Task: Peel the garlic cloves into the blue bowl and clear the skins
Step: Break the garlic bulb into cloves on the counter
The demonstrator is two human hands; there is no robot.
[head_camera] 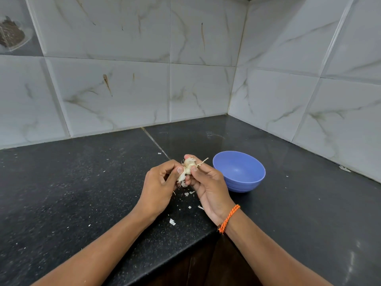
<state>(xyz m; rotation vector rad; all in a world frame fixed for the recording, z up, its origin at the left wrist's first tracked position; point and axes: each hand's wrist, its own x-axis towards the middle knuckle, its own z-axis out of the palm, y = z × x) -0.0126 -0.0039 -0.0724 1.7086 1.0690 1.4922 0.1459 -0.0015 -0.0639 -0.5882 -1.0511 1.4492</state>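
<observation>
A pale garlic bulb (187, 168) with loose papery skin and a thin dry stem sits between both hands, above the black counter. My left hand (159, 186) grips it from the left, thumb pressed on the cloves. My right hand (206, 182) pinches it from the right with thumb and fingertips. The blue bowl (240, 172) stands upright on the counter just right of my right hand, and its inside looks empty. Small white skin flakes (172, 222) lie scattered on the counter below the hands.
The black speckled counter (82, 193) fills an L-shaped corner, with marble-pattern tiled walls (144, 79) behind and to the right. Its front edge runs under my forearms. An orange braided band (228, 218) circles my right wrist. A skin scrap (344, 168) lies by the right wall.
</observation>
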